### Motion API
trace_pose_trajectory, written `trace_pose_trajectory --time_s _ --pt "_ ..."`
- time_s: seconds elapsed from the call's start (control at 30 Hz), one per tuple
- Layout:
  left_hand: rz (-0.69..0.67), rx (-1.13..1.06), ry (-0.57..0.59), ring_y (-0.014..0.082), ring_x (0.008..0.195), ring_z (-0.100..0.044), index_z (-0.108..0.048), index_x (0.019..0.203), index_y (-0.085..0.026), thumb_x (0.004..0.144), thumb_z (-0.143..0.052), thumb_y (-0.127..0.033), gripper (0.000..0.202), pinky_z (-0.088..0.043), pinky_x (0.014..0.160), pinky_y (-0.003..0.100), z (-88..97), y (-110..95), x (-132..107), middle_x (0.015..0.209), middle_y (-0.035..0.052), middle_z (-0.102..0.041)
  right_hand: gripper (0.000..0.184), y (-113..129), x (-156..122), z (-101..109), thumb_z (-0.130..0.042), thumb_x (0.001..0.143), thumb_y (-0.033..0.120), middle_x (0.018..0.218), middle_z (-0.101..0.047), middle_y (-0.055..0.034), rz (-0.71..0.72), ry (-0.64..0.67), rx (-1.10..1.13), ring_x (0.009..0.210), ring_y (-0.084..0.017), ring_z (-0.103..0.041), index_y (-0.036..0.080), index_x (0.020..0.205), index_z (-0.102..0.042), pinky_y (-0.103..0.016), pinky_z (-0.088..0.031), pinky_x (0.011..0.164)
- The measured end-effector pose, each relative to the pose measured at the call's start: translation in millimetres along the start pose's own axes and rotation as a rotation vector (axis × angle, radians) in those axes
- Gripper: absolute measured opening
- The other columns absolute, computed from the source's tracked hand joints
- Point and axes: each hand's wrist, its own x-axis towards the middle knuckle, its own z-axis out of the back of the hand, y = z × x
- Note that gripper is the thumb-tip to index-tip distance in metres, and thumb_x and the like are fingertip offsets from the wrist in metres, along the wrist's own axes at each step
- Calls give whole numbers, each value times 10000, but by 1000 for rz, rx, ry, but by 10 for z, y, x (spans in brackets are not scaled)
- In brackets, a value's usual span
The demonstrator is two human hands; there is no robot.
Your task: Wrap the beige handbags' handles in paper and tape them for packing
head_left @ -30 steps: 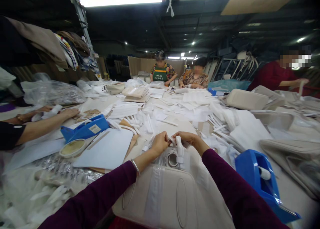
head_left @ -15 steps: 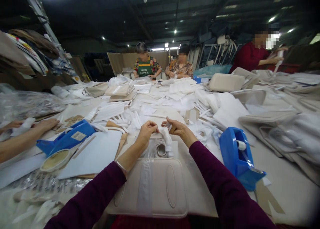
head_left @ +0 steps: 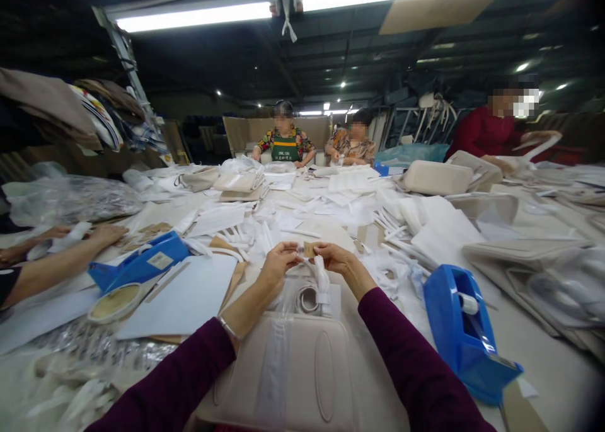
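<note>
My left hand and my right hand meet above the table, fingers pinched together on a small tan tag between them. Just below them lies a coiled white strap wrapped in white foam, partly inside clear plastic. Nearer to me a cream padded bag lies flat with a clear plastic strip across it. Both my sleeves are dark purple.
A blue tape dispenser stands at my right, another blue tape dispenser at my left beside a tape roll and white sheet. A co-worker's arms rest at left. Three people sit at the far side. White foam strips and cream bags litter the table.
My hands stayed together over the coiled strap and now hold a small tan tag between the fingertips. The camera tilted up and down.
</note>
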Motion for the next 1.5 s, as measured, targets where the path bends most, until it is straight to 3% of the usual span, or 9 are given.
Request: trace_pose_trajectory --time_s 0.37,0.57,0.7,0.87,0.97,1.1,1.3,1.4,1.5 --pt "46 108 14 147 681 -686 -530 1090 -156 702 -594 -127 395 -556 700 310 100 -164 -62 1109 102 -636 229 135 -28 -197 -787 502 211 592 -626 1 8 -62 -306 554 -105 -508 110 694 -712 -254 -359 587" --pt "-410 1054 80 240 1034 -582 -636 992 -181 729 -589 -160 268 -454 898 349 -46 -400 53 1069 90 -625 210 262 23 -303 -770 484 177 606 -647 -12 80 -18 -361 596 -126 -536 111 679 -727 -274 -399 655" --pt "-280 1424 133 207 810 -573 -628 712 -170 641 -700 -258 134 -415 667 256 34 -566 157 761 30 -614 199 301 -67 -326 -762 526 207 638 -643 -3 111 4 -335 618 -121 -539 129 704 -718 -264 -404 659" --pt "-358 1366 187 118 563 -450 -528 610 -177 703 -586 -193 111 -277 521 231 97 -747 87 555 -36 -485 445 442 -230 -415 -772 538 193 924 -700 -33 154 110 -369 826 -164 -596 171 980 -721 -278 -440 773" --pt "-430 1065 200 105 540 -473 -526 654 -173 745 -564 -224 111 -325 509 208 68 -743 122 566 -32 -504 377 537 -262 -500 -764 598 262 924 -710 -53 186 141 -478 865 -186 -605 149 957 -727 -296 -445 797" --pt "-263 660 120 98 548 -562 -598 869 -144 865 -406 -267 228 -440 516 197 48 -460 310 748 38 -645 311 514 -244 -487 -775 610 379 708 -695 -52 174 -117 -402 654 -143 -588 121 776 -724 -265 -431 662" --pt "-179 816 295 137 579 -592 -715 650 -148 643 -623 -117 98 -473 622 231 -50 84 341 610 20 -681 357 289 -284 -301 -796 611 424 767 -709 -63 192 -306 -196 700 -160 -640 154 809 -671 -264 -474 661" --pt "-194 859 308 165 667 -620 -725 595 -170 608 -633 -95 119 -475 716 244 -87 58 314 629 28 -703 310 193 -343 -227 -780 640 406 785 -704 -42 199 -416 -132 739 -163 -655 193 815 -639 -271 -513 676" --pt "-204 846 261 161 686 -628 -767 787 -170 627 -626 -115 220 -476 709 236 95 -230 338 781 40 -741 229 95 -469 -156 -758 660 350 782 -698 -18 166 -525 -92 751 -169 -674 230 772 -597 -295 -553 692"
